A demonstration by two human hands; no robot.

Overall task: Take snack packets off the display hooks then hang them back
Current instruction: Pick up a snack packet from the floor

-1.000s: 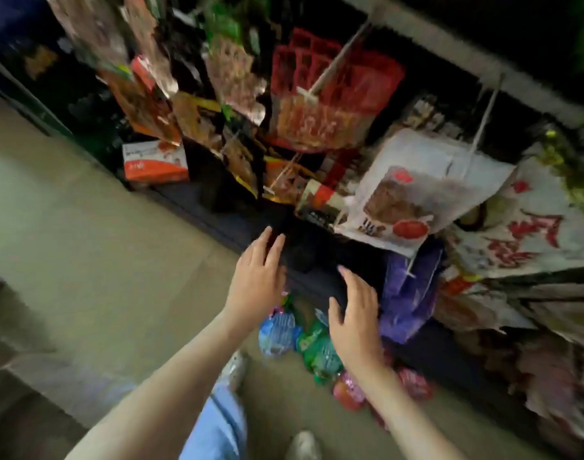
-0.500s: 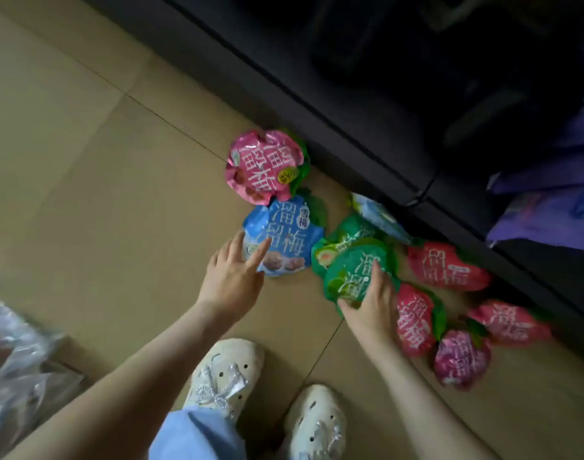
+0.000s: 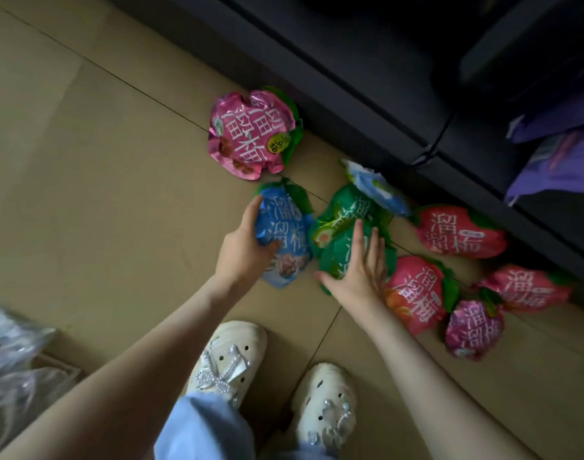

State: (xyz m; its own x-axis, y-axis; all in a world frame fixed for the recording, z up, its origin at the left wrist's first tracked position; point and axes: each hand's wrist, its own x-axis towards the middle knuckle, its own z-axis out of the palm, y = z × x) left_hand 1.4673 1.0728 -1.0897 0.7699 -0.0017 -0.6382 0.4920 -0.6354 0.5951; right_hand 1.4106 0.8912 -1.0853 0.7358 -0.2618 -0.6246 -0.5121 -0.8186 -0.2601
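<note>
Blue packet lies label-up on the floor. The left hand has it, thumb across the front and fingers wrapped round its left edge, which we read as a pickup grip. The right hand is flat and spread on the nearer green packet, fingers straight and thumb out by the bottom edge. It's pressing, not gripping; we judge it's pinning the slick foil before closing on it. A second green packet overlaps that one, with a pale blue packet across its far edge. The pink packet sits just beyond the blue one, touching the dark display base. Red packets and a magenta packet are strung out to the right along the same base. We count nine packets on the floor and the hooks are out of frame, so we'd call this the gather step ahead of rehanging. Purple bags show at the display's right edge; we can't tell whether they're hung or resting. Cream clogs stand under the hands, and there's crumpled clear plastic at far left. Risks: the puffy bags may slip if taken two at once, and no hang holes are visible, so each will likely need turning.
</note>
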